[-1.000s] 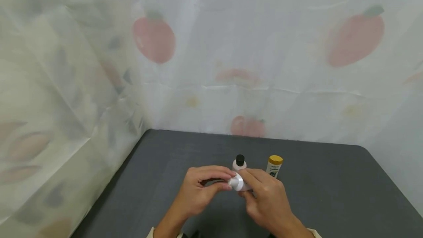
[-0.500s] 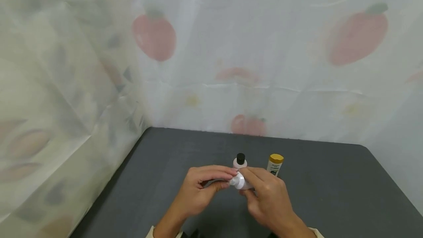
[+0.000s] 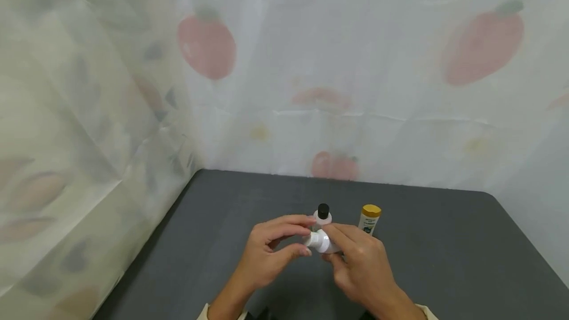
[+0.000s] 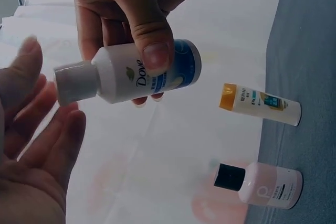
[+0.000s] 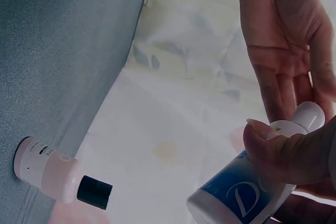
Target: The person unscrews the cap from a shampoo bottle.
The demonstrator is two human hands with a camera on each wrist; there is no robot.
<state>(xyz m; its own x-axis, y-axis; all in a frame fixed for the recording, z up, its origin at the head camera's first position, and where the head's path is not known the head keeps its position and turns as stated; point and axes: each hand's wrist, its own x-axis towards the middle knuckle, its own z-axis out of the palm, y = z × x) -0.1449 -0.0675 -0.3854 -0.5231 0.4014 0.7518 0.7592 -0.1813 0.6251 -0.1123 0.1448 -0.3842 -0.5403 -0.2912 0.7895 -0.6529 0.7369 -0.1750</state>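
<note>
My right hand (image 3: pixel 362 263) grips a small white-and-blue Dove bottle (image 4: pixel 118 85), thumb on its front and fingers behind. The bottle lies tilted nearly on its side in the air, its white cap (image 4: pixel 76 82) pointing toward my left hand (image 3: pixel 268 253). Around that cap the left thumb and fingers are spread, with a gap between thumb and cap in the left wrist view. Whether a fingertip still touches the cap is hard to tell. In the right wrist view, the right thumb (image 5: pixel 289 156) covers part of the label.
Behind the hands, a pink bottle (image 4: pixel 262 184) with a black cap stands on the dark grey table (image 3: pixel 240 196). To its right is a white bottle (image 3: pixel 368 223) with a golden-yellow cap. Printed white sheeting (image 3: pixel 378 63) hangs at the back and left.
The left thumb and fingers, earlier close on the cap, have spread apart from it. The right hand keeps its hold on the Dove bottle, almost in place.
</note>
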